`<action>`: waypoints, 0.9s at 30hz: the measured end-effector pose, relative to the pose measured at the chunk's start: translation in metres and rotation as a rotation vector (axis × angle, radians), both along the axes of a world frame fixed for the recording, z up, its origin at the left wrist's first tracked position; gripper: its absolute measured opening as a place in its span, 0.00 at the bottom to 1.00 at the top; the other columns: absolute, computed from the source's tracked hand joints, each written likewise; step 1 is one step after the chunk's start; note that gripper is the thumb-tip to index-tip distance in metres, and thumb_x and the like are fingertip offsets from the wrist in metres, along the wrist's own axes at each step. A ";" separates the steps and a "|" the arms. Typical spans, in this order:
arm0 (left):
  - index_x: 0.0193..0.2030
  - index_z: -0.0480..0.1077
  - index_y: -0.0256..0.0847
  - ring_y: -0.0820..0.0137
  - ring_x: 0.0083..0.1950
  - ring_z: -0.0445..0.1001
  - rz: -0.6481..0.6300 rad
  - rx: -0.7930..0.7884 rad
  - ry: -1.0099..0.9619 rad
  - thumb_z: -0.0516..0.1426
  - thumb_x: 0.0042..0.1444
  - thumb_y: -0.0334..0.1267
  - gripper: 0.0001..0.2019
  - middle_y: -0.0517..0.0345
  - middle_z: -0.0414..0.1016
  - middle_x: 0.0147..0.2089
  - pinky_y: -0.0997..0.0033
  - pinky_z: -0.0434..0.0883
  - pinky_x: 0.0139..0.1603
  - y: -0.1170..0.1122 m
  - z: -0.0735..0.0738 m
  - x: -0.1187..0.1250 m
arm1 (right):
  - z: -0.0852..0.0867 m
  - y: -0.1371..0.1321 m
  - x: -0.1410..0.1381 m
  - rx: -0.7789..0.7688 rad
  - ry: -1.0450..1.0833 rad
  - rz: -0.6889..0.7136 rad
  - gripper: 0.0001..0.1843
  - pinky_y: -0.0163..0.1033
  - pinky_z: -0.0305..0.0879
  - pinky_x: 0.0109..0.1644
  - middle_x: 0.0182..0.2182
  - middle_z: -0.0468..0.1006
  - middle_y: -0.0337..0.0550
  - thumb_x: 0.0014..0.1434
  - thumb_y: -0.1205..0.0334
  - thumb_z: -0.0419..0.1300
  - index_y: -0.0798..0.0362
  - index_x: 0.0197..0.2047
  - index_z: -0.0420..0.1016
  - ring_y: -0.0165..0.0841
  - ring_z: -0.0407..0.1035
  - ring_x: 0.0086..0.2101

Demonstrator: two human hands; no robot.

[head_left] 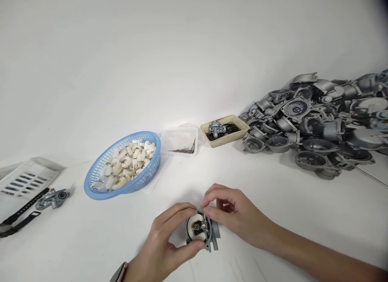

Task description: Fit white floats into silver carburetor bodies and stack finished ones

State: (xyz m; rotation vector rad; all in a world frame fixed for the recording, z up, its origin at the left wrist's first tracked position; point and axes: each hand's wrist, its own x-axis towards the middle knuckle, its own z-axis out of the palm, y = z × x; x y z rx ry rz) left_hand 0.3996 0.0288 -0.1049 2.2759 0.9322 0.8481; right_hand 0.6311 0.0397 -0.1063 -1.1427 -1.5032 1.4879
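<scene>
A grey metal carburetor body (214, 232) lies on the white table with its round opening facing up. Inside the opening sits a white C-shaped float (191, 230), with small brass parts beside it. My left hand (165, 237) grips the carburetor body, thumb at the near rim and fingers at the far rim. Above the upper right of the opening, my right hand (232, 207) pinches a thin metal pin (204, 214) between thumb and forefinger. The pin's lower end reaches the metal part next to the float.
A blue basket (91, 185) holds many white floats. Behind are a clear tray (178, 136) with thin pins and a cream tray (224, 142) with black rings and a carburetor. Metal bowls (313, 158) are heaped right. A carburetor (54, 199), strap (22, 207) and white crate (30, 179) lie left.
</scene>
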 end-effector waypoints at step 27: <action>0.61 0.65 0.47 0.63 0.54 0.76 -0.001 0.070 0.075 0.63 0.62 0.44 0.22 0.49 0.74 0.55 0.66 0.75 0.55 0.000 -0.010 -0.003 | 0.004 0.001 0.008 -0.129 -0.023 0.145 0.06 0.32 0.59 0.33 0.34 0.72 0.36 0.59 0.62 0.60 0.49 0.42 0.76 0.25 0.60 0.29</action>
